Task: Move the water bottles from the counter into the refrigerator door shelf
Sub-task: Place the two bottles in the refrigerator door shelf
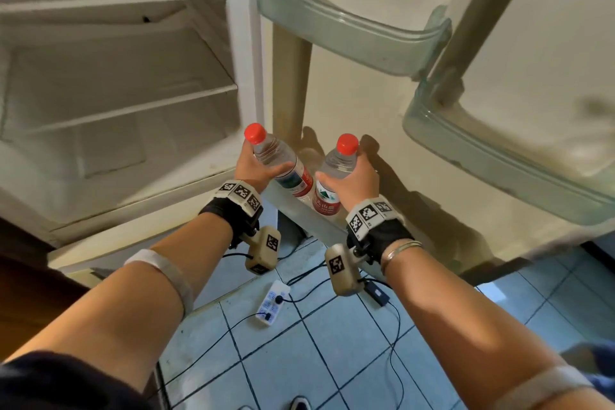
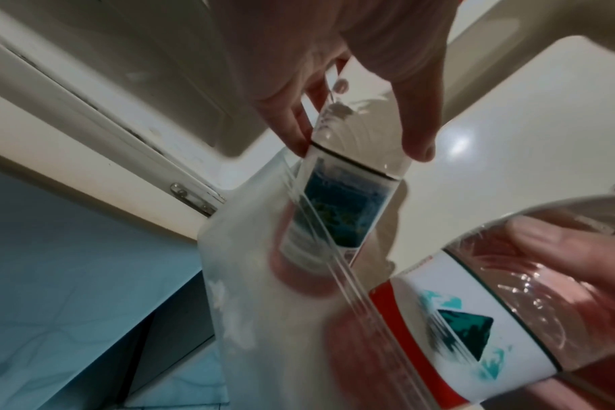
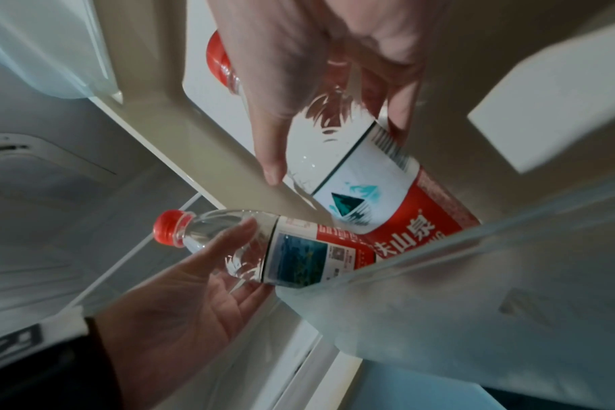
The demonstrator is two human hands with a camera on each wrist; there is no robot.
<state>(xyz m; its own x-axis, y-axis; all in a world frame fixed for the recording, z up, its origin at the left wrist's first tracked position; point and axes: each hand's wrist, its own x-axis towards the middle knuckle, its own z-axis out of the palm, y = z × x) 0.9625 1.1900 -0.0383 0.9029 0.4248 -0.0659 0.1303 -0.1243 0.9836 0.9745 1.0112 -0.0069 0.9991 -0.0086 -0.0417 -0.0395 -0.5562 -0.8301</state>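
Two bottles, one per hand, both going into the lowest door shelf [image 1: 293,210] of the open refrigerator [image 1: 116,76], bases below its clear rim. Higher door shelves [image 1: 349,27] sit far and right. Left bottle [image 1: 283,170] tilts, cap leaning left; the left hand [image 1: 256,166] has its fingers wrapped round the upper body. Right bottle [image 1: 332,183] stands nearly upright just beside it; the right hand [image 1: 356,176] is clamped round its shoulder. Power strip [image 1: 273,301] lies on the blue tiled floor [image 1: 332,343], near side.
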